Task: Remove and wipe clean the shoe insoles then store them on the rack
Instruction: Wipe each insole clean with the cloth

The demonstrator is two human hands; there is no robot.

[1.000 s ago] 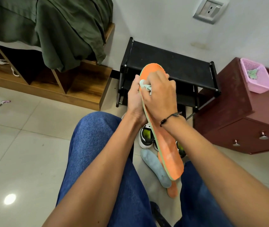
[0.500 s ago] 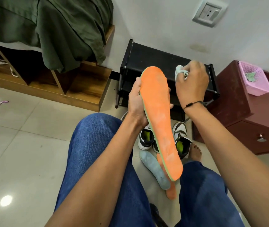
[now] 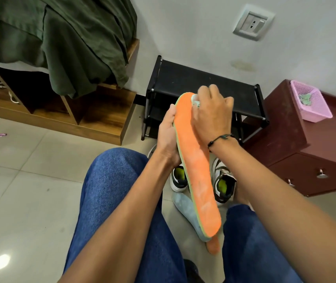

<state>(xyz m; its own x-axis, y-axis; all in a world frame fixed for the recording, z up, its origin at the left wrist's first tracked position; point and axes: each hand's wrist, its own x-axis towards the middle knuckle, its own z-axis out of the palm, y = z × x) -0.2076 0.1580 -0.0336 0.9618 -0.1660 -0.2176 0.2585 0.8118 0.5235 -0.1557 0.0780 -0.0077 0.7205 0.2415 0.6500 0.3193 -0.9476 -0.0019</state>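
Observation:
An orange insole [image 3: 197,170] with a pale green edge stands upright in front of me. My left hand [image 3: 168,137] grips its left edge near the toe. My right hand [image 3: 211,117] holds a small pale green cloth [image 3: 195,103] and presses it on the insole's top end. Below, on the floor, lie a grey-blue insole [image 3: 187,211] and part of another orange insole [image 3: 213,247]. A pair of black-and-white shoes [image 3: 222,182] with lime-green insides stands by them. The black shoe rack [image 3: 204,86] is behind my hands against the wall.
A dark red cabinet [image 3: 306,144] with a pink basket [image 3: 311,104] on top stands at the right. A wooden bed frame [image 3: 93,115] with a green blanket [image 3: 61,43] is at the left. My knees in blue jeans fill the lower view. Tiled floor [image 3: 20,180] lies at left.
My right hand with the cloth lifted off the insole toward the rack, then came back down onto the insole's top end. The left hand kept holding the insole.

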